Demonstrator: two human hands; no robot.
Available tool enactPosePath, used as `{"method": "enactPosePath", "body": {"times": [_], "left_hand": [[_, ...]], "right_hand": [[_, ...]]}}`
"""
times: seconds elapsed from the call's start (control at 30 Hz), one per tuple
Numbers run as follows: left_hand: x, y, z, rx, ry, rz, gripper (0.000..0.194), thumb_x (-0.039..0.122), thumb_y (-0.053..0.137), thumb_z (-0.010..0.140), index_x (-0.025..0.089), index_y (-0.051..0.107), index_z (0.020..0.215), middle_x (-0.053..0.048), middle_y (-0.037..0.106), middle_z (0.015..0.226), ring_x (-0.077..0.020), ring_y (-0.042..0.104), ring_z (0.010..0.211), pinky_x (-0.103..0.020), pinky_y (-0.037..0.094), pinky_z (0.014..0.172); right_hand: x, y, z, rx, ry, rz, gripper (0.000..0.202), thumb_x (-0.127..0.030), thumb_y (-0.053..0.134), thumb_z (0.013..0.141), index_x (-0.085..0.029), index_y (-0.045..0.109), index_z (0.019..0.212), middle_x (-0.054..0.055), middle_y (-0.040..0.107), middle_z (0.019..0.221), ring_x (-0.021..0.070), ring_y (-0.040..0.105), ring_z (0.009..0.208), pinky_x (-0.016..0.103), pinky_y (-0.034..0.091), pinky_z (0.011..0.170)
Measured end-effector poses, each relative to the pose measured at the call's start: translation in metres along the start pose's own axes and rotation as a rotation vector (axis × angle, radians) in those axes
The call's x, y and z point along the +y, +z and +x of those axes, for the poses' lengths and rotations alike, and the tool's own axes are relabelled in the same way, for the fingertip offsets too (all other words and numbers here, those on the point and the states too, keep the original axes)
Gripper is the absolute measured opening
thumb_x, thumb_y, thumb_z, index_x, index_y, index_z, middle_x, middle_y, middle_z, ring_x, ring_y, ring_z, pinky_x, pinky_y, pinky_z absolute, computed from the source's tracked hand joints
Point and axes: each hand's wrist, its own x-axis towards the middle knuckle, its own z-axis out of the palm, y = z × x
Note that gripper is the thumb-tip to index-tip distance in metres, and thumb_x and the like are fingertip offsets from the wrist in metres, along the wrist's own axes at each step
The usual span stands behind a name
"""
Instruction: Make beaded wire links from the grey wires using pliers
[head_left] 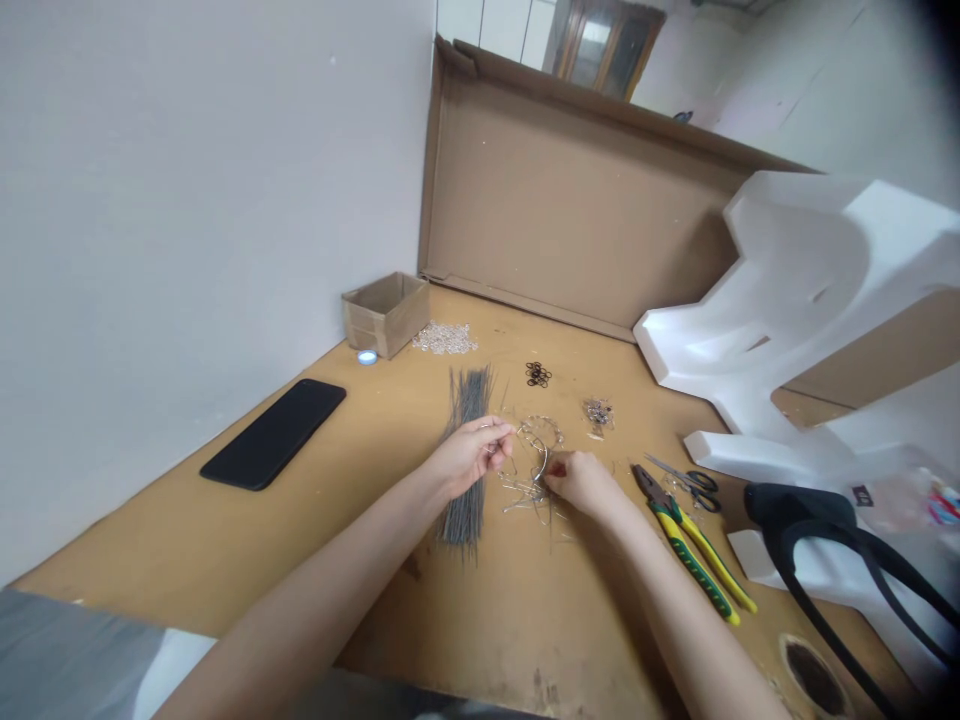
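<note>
My left hand [480, 452] is closed in a pinch on a thin wire, above a bundle of straight grey wires [466, 515]. To its right, my right hand [576, 480] has its fingers pressed together at the edge of a silvery wire piece [538, 452] that curves between the hands. Loose bent wires [525, 492] lie on the table just beneath. Behind the hands are small black rings [538, 375], and a small pile of metal bits [598, 412] sits to the right of them.
On the wooden table [300, 540] are a black phone [275, 434], a small cardboard box [386, 315], clear beads [445, 338], a blue-rimmed disc [367, 357], scissors [699, 487] and yellow-green pliers [697, 550]. White foam [795, 270] and a cardboard panel [570, 200] stand behind.
</note>
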Motion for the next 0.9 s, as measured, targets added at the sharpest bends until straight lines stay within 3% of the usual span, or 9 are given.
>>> {"method": "enactPosePath", "body": {"times": [0.2,0.5,0.77,0.9], "left_hand": [[-0.001,-0.003,0.002,-0.009,0.024,-0.005,0.016,0.026,0.061,0.073,0.013,0.051,0.074,0.003,0.052,0.057,-0.0019,0.041,0.042,-0.014,0.029,0.041],[-0.003,-0.001,0.0,-0.021,-0.001,0.019,0.017,0.027,0.061,0.073,0.012,0.053,0.075,0.003,0.052,0.058,-0.0018,0.041,0.041,-0.014,0.03,0.04],[-0.005,-0.002,0.002,-0.016,0.006,0.025,0.017,0.026,0.062,0.072,0.013,0.052,0.074,0.003,0.052,0.057,-0.0019,0.042,0.042,-0.013,0.029,0.04],[-0.003,-0.001,0.001,-0.01,0.003,0.021,0.017,0.026,0.061,0.073,0.012,0.052,0.075,0.003,0.052,0.057,-0.0019,0.042,0.042,-0.014,0.03,0.04]], "right_hand": [[-0.005,0.004,0.004,-0.033,0.0,-0.072,0.01,-0.02,0.056,0.063,-0.019,0.064,0.068,0.002,0.063,0.063,0.012,0.053,0.056,0.02,0.029,0.049],[-0.004,-0.007,-0.014,-0.022,-0.026,-0.147,0.018,-0.02,0.045,0.074,-0.019,0.064,0.073,0.003,0.064,0.07,0.0122,0.056,0.063,0.02,0.033,0.055],[-0.02,0.006,0.001,-0.051,0.029,-0.271,0.013,-0.019,0.053,0.066,-0.018,0.065,0.072,0.01,0.067,0.075,0.0228,0.061,0.071,0.026,0.037,0.057],[-0.019,0.005,0.0,-0.024,0.013,-0.285,0.014,-0.018,0.052,0.067,-0.018,0.064,0.073,0.01,0.066,0.075,0.0234,0.061,0.071,0.026,0.036,0.056]]}}
